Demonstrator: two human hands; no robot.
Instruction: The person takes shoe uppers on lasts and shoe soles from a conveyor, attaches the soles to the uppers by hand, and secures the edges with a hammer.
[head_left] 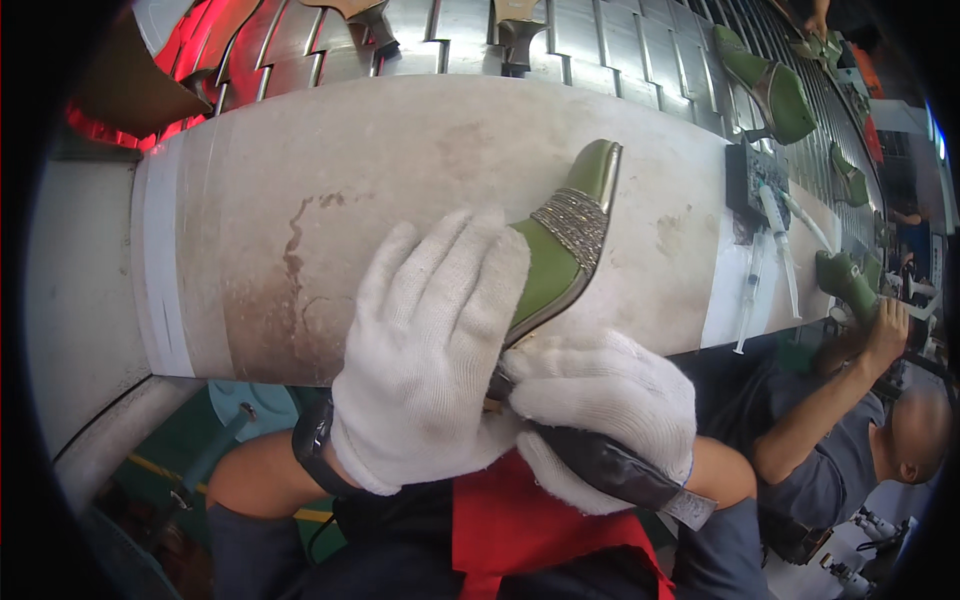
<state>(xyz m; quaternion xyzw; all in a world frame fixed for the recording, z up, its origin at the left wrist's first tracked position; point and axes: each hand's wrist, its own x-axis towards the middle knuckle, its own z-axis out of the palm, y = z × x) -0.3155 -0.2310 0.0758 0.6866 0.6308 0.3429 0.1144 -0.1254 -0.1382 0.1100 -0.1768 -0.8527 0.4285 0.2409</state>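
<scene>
A green high-heeled shoe (545,255) with a glittery band and a metallic sole edge lies tilted over the work surface, its toe pointing away from me. My left hand (425,350), in a white knit glove, is closed over the shoe's near part and hides much of it. My right hand (605,400), gloved likewise, is closed beside the shoe's sole and heel end. Between its fingers and thumb runs a black wrapped handle (610,465) with a grey end. Whatever lies at the handle's front is hidden by the gloves.
Beyond the pale stained board (390,150) runs a metal slat conveyor (650,50) carrying shoes, including a green shoe (770,85). Syringes (775,230) hang by a dark block (750,180) at the board's right. A co-worker's hand (885,330) holds another green shoe (845,285).
</scene>
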